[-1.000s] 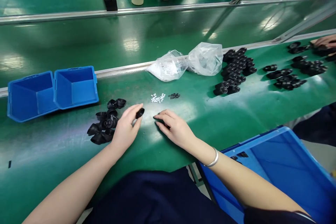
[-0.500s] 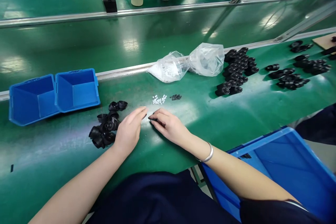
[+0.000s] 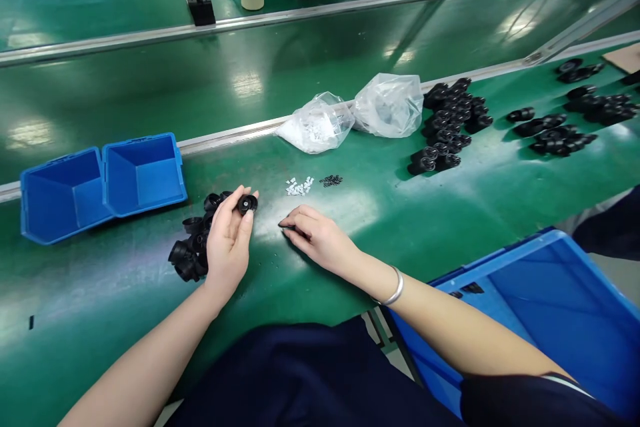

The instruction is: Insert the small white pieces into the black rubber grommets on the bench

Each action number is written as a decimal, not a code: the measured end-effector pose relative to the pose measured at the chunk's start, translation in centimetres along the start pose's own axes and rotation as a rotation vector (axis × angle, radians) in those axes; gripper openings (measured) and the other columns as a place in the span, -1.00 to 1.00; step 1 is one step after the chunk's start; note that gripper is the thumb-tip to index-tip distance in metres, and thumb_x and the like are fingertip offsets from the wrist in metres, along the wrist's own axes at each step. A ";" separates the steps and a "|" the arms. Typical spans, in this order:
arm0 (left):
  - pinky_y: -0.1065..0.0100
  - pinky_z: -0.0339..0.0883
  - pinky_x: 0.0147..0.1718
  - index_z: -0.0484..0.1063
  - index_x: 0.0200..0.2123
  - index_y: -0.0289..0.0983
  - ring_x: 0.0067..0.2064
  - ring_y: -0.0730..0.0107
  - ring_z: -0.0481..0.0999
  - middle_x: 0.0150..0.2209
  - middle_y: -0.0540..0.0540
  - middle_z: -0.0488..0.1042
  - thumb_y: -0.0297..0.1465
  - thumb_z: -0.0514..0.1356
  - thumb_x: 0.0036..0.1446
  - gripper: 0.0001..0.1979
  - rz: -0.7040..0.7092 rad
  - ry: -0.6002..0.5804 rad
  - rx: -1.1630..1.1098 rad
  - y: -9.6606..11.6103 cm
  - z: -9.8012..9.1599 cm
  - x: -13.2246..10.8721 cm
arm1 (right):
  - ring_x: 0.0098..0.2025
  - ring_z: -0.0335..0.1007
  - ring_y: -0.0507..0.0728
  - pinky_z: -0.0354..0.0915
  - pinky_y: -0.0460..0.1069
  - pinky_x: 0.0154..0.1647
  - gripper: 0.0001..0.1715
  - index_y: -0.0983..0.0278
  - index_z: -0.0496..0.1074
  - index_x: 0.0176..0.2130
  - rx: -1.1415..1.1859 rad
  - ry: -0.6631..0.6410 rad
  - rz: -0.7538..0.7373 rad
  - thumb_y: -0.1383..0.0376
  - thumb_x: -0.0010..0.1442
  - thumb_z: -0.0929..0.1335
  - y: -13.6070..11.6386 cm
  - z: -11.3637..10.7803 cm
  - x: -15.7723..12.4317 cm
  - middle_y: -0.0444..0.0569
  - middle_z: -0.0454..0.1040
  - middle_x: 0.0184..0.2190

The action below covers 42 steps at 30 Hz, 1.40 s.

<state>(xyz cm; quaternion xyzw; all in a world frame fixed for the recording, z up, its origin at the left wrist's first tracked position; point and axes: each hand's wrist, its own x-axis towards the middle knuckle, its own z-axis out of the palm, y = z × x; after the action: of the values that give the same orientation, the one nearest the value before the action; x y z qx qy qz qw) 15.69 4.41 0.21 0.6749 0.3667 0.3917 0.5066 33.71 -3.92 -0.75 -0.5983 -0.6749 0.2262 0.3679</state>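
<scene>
My left hand [image 3: 229,240] is closed around a black round plastic fitting [image 3: 247,204], its open end turned up with a small light spot inside. It is held just above the pile of black plastic fittings [image 3: 186,255]. My right hand [image 3: 315,235] rests near the bench top, thumb and fingers pinched together. A small dark tip shows at those fingertips, too little of it to name. Beyond the hands lie small white pieces [image 3: 299,187] and a patch of tiny black pieces [image 3: 331,181].
Two blue bins [image 3: 145,177] stand at the left. Clear plastic bags [image 3: 317,125] lie against the metal rail. Several black fittings [image 3: 445,123] are grouped at the right. A large blue crate [image 3: 555,300] sits at the bench's near right edge.
My left hand has turned palm up and drawn slightly left, bringing the black fitting into sight. My right hand stays pinched in nearly the same place.
</scene>
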 end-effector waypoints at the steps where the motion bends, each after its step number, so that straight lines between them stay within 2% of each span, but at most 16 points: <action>1: 0.07 0.22 0.26 0.21 0.26 -0.17 0.23 0.15 0.39 0.26 -0.20 0.28 -0.33 0.09 0.34 -0.56 -0.035 0.004 -0.080 0.0 0.1 0.0 | -0.22 0.41 0.11 0.42 0.04 -0.17 -0.82 0.29 0.44 -0.09 0.007 0.001 0.000 0.38 0.33 0.29 0.0 0.0 0.1 0.03 0.42 -0.21; 4: 0.05 0.21 0.27 0.25 0.23 -0.16 0.22 0.13 0.41 0.24 -0.19 0.30 -0.34 0.13 0.32 -0.57 -0.093 -0.027 -0.192 -0.2 0.4 -0.3 | -0.24 0.42 0.10 0.42 0.02 -0.19 -0.84 0.29 0.46 -0.11 0.033 0.060 0.054 0.37 0.32 0.30 0.4 -0.8 0.1 0.02 0.43 -0.23; 7: 0.05 0.24 0.25 0.28 0.22 -0.14 0.20 0.13 0.42 0.23 -0.18 0.31 -0.34 0.15 0.31 -0.58 -0.148 -0.097 -0.247 -0.3 0.7 -0.7 | -0.42 0.42 0.03 0.42 -0.02 -0.34 -0.84 0.29 0.48 -0.17 0.087 0.119 0.205 0.32 0.32 0.30 1.4 -2.2 -0.1 -0.02 0.42 -0.29; 10: 0.05 0.32 0.20 0.31 0.19 -0.13 0.17 0.11 0.45 0.22 -0.16 0.33 -0.33 0.16 0.30 -0.59 -0.219 -0.151 -0.317 -0.4 1.1 -1.1 | -0.55 0.37 -0.02 0.39 -0.05 -0.46 -0.79 0.31 0.49 -0.19 0.159 0.121 0.332 0.24 0.32 0.31 2.3 -3.5 -0.6 -0.07 0.40 -0.36; 14: 0.05 0.35 0.18 0.31 0.19 -0.14 0.15 0.11 0.48 0.18 -0.16 0.39 -0.31 0.17 0.29 -0.59 -0.284 -0.199 -0.341 -0.4 1.3 -1.4 | -0.54 0.40 0.02 0.39 -0.05 -0.44 -0.66 0.33 0.49 -0.15 0.317 0.123 0.475 0.10 0.27 0.36 2.9 -4.7 -1.0 -0.09 0.44 -0.46; 17: 0.05 0.37 0.17 0.31 0.19 -0.17 0.13 0.10 0.50 0.17 -0.16 0.41 -0.29 0.18 0.28 -0.58 -0.316 -0.203 -0.344 -0.3 1.2 -1.3 | -0.54 0.40 0.03 0.35 -0.05 -0.44 -0.57 0.34 0.48 -0.15 0.422 0.197 0.571 0.02 0.24 0.38 3.3 -5.5 -1.2 -0.08 0.48 -0.52; 19: 0.05 0.37 0.16 0.31 0.19 -0.18 0.12 0.09 0.51 0.16 -0.17 0.41 -0.28 0.18 0.28 -0.57 -0.329 -0.203 -0.344 -0.3 1.1 -1.2 | -0.54 0.39 0.03 0.34 -0.06 -0.45 -0.56 0.34 0.48 -0.17 0.410 0.242 0.586 -0.01 0.24 0.37 3.6 -6.0 -1.4 -0.08 0.48 -0.53; 22: 0.06 0.38 0.16 0.31 0.19 -0.20 0.10 0.09 0.53 0.16 -0.18 0.41 -0.27 0.19 0.27 -0.56 -0.350 -0.208 -0.336 -0.1 1.1 -1.2 | -0.56 0.36 0.02 0.32 -0.06 -0.49 -0.59 0.32 0.49 -0.18 0.243 0.219 0.541 0.02 0.26 0.36 3.8 -6.5 -2.0 -0.08 0.47 -0.50; 24: 0.08 0.40 0.14 0.31 0.19 -0.20 0.08 0.09 0.54 0.16 -0.18 0.41 -0.26 0.20 0.26 -0.55 -0.368 -0.212 -0.331 0.0 1.1 -1.2 | -0.55 0.34 0.02 0.32 -0.05 -0.49 -0.66 0.30 0.50 -0.21 0.050 0.171 0.449 0.07 0.27 0.36 3.8 -6.6 -2.6 -0.06 0.47 -0.45; 28: 0.11 0.44 0.11 0.32 0.17 -0.20 0.06 0.12 0.55 0.15 -0.16 0.41 -0.26 0.20 0.26 -0.57 -0.399 -0.242 -0.335 0.3 1.3 -1.2 | -0.38 0.40 0.08 0.38 -0.01 -0.35 -0.82 0.29 0.47 -0.23 -0.243 0.156 0.207 0.23 0.33 0.33 3.4 -5.8 -3.8 0.01 0.46 -0.32; 31: 0.13 0.45 0.10 0.31 0.18 -0.19 0.07 0.13 0.55 0.12 -0.15 0.45 -0.27 0.19 0.27 -0.57 -0.434 -0.306 -0.338 0.6 1.4 -1.4 | -0.29 0.42 0.12 0.41 0.03 -0.26 -0.81 0.30 0.43 -0.23 -0.358 0.181 0.098 0.32 0.39 0.25 3.3 -4.9 -4.2 0.06 0.44 -0.30; 36: 0.12 0.48 0.06 0.33 0.14 -0.21 0.06 0.09 0.56 0.10 -0.16 0.46 -0.28 0.20 0.26 -0.59 -0.472 -0.410 -0.360 0.7 1.7 -1.8 | -0.31 0.43 0.11 0.42 0.00 -0.29 -0.85 0.29 0.42 -0.22 -0.356 0.190 0.018 0.37 0.38 0.26 2.4 -4.3 -3.6 0.03 0.45 -0.32; 39: 0.11 0.46 0.08 0.35 0.11 -0.25 0.05 0.10 0.57 0.06 -0.18 0.48 -0.29 0.21 0.23 -0.60 -0.492 -0.445 -0.368 0.4 1.8 -1.8 | -0.30 0.44 0.08 0.42 -0.03 -0.29 -0.91 0.29 0.43 -0.19 -0.274 0.212 -0.038 0.40 0.34 0.31 1.0 -3.9 -2.8 0.01 0.45 -0.31; 42: 0.12 0.43 0.11 0.34 0.13 -0.25 0.04 0.14 0.57 0.08 -0.19 0.47 -0.31 0.21 0.23 -0.59 -0.488 -0.473 -0.360 0.2 1.7 -1.9 | -0.27 0.43 0.06 0.43 -0.04 -0.25 -0.91 0.31 0.43 -0.16 -0.210 0.163 -0.095 0.43 0.33 0.32 -0.5 -3.2 -2.2 0.02 0.44 -0.29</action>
<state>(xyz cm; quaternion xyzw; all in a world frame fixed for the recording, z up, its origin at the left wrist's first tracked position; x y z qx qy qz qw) 16.41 2.06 -0.20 0.5400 0.3148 0.1512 0.7658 35.84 -6.54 1.13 -0.6174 -0.6903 0.0871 0.3672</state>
